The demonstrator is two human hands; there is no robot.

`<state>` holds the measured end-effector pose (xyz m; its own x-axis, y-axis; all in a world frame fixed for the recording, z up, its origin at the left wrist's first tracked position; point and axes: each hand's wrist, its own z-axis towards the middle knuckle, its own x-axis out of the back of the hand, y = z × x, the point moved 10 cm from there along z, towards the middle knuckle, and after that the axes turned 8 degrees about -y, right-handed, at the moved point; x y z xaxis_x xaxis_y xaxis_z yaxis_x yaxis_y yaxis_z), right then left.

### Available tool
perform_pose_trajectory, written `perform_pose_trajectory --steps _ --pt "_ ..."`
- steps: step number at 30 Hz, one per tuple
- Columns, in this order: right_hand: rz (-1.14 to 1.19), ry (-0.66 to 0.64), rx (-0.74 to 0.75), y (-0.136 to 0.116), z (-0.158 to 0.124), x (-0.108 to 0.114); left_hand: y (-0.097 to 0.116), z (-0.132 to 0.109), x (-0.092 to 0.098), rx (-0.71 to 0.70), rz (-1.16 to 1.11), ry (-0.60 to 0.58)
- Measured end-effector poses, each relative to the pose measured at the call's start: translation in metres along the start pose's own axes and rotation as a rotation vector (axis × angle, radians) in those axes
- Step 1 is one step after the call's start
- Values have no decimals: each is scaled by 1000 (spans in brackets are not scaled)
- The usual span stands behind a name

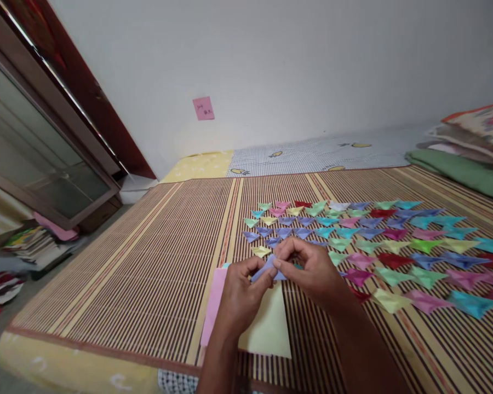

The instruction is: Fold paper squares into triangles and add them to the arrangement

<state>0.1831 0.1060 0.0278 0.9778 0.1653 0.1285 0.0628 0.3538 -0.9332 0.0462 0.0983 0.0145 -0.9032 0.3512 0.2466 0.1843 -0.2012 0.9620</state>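
Observation:
Between my two hands is a folded piece of lavender paper (pixel 267 268), held a little above the mat. My left hand (pixel 244 290) pinches its left end between thumb and fingers. At the other end, the thumb and bent fingers of my right hand (pixel 308 267) grip the same paper. Below my hands lies a pale yellow sheet (pixel 271 325), with a pink sheet (pixel 212 306) partly hidden by my left wrist. Rows of small folded paper boats (pixel 394 260) in many colours spread to the right; my right forearm hides some of them.
A striped bamboo mat (pixel 148 262) covers the bed. Folded cloths and a green blanket (pixel 460 172) are stacked at the far right. A pink note (pixel 204 108) sticks to the white wall. Left of the bed stand a glass-panelled cabinet (pixel 45 142) and a pile of books (pixel 33 243).

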Motion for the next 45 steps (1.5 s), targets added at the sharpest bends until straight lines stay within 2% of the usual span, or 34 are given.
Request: perform_pose_trajectory --steps 3,9,16,21,27,39,45 --pt "17 -25 -52 7 0 0 -1 0 -2 -10 -23 -32" --pt "80 -184 -118 12 -1 -12 -6 -1 -5 4 -72 -70" --pt "128 -164 -176 21 -2 -10 -3 0 -5 -1 -96 -57" --pt "92 -230 -149 16 -2 -14 -5 1 -3 -8 -119 -42" --pt "186 -146 -75 7 0 -10 -9 0 -2 10 -115 -32" --pt "94 5 -88 12 3 -5 -22 2 -8 101 -209 -61" --pt "98 -86 -117 16 4 -16 -31 3 -12 131 -301 -111"
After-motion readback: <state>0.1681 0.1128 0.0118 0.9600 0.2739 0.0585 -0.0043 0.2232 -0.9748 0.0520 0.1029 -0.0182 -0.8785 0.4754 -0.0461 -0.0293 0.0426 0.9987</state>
